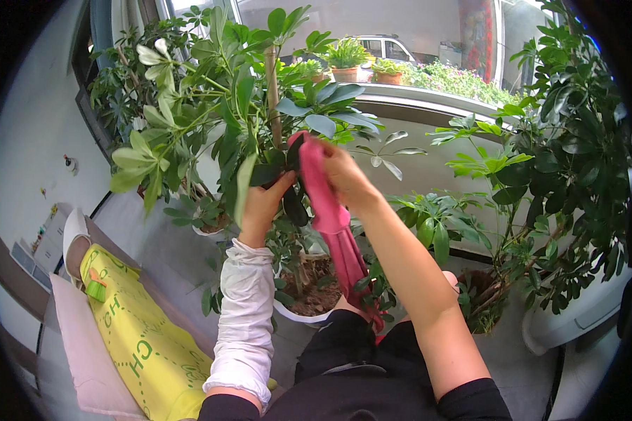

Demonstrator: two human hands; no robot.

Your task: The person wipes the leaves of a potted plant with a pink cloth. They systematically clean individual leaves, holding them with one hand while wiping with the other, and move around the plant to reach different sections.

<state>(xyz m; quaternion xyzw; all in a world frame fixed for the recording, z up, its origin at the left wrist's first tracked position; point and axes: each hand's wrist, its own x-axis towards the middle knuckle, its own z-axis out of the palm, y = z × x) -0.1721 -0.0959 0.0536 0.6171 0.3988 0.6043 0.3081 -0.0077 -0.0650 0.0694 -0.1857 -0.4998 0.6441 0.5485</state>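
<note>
In front of me stands a potted schefflera (242,100) with glossy green leaves and a pale support stake (272,100). My left hand (263,205), below a white sleeve cover (245,316), pinches a dark leaf (294,152) at the plant's middle; its fingers are mostly hidden. A pink cloth (321,184) is gripped in my right hand (345,173), which is slightly blurred. The cloth's top touches the dark leaf, while its long end hangs down to my lap. Beneath the leaves sits the white pot (310,313) with brown soil.
A sofa with a yellow patterned cover (131,326) and a small green brush (96,287) lies at left. Another leafy plant (563,158) rises at right beside a white rounded object (579,316). Behind the window sill (432,100) are potted plants (346,60) and a vehicle (387,47).
</note>
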